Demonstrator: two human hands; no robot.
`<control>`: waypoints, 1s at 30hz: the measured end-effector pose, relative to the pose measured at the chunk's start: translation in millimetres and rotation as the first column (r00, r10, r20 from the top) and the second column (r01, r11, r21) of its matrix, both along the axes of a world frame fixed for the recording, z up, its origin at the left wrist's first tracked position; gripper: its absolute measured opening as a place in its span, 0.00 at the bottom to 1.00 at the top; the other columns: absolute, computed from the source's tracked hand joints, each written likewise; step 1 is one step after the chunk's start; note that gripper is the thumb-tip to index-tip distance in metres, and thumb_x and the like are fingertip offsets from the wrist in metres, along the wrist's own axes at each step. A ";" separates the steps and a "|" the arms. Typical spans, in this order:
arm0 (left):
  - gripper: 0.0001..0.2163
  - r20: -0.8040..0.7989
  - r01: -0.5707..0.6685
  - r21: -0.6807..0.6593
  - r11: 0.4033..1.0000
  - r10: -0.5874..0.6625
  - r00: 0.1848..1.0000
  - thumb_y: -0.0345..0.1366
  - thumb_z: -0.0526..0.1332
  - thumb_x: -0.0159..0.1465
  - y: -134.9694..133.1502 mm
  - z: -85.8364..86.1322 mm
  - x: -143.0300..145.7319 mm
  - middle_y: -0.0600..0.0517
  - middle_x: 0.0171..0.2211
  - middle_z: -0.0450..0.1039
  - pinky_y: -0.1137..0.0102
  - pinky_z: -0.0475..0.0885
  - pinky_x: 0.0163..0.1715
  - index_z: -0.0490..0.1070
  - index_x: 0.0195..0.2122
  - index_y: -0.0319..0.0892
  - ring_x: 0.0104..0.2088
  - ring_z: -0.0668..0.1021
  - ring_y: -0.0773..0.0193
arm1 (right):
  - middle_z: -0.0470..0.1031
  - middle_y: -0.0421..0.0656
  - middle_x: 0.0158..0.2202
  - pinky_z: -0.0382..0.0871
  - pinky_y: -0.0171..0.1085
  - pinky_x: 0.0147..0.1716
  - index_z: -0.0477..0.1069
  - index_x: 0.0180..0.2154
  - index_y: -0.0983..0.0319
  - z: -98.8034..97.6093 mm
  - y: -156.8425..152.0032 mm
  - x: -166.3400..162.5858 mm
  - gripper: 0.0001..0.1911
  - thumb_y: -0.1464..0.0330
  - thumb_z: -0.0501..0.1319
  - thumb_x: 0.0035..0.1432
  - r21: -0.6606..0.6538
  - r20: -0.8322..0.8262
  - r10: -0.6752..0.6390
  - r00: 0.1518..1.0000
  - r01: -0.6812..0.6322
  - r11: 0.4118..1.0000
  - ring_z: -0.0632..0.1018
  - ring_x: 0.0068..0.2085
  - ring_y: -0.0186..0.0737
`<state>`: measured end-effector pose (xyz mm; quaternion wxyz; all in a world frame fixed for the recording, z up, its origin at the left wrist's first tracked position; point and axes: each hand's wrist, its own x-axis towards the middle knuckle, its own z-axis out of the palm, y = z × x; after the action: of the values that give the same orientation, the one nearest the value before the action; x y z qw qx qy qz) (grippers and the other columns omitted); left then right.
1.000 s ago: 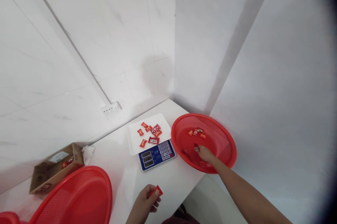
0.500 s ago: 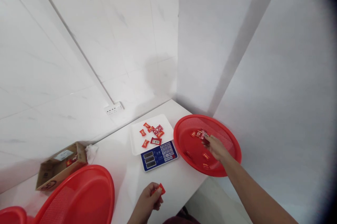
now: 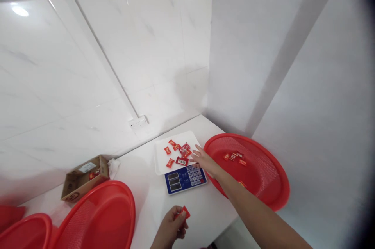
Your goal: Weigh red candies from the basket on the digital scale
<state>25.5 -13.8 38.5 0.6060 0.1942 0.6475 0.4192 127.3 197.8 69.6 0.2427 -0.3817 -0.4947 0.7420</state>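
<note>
In my left hand (image 3: 175,223) a small red wrapped candy (image 3: 186,212) is pinched between thumb and finger, over the front of the table. My right hand (image 3: 203,161) reaches across the right side of the white weighing tray (image 3: 160,163), fingers spread and nothing seen in them. Several red wrapped candies (image 3: 170,162) lie scattered on that tray, the nearest close to my right fingertips. Below the tray is the scale's blue keypad panel (image 3: 185,180). More candies (image 3: 242,162) lie in the red basket (image 3: 272,155) at the right, partly hidden by my right forearm.
A cardboard box (image 3: 84,182) with some red packets inside stands at the left by the wall. Beside it are a large red basket (image 3: 131,202) and another red basket (image 3: 47,219). A wall socket (image 3: 138,122) sits above the white table (image 3: 152,202).
My right hand has left the candies in the right basket and moved left to the tray, its fingers now spread. My left hand still holds its candy. The view has shifted.
</note>
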 end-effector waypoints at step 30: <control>0.21 -0.013 0.293 0.170 0.941 -0.295 0.956 0.56 0.58 0.49 10.8 28.0 10.5 0.53 0.19 0.65 0.71 0.60 0.25 0.63 0.22 0.40 0.20 0.66 0.70 | 0.60 0.36 0.17 0.53 0.31 0.21 0.60 0.21 0.62 -24.6 -109.6 46.4 0.26 0.46 0.50 0.49 0.127 0.179 0.496 0.850 -0.520 0.845 0.63 0.20 0.30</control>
<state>36.0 -3.0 66.4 0.6469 0.3370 0.5694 0.3791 173.6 88.2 45.0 0.0340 -0.2656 -0.6554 0.7062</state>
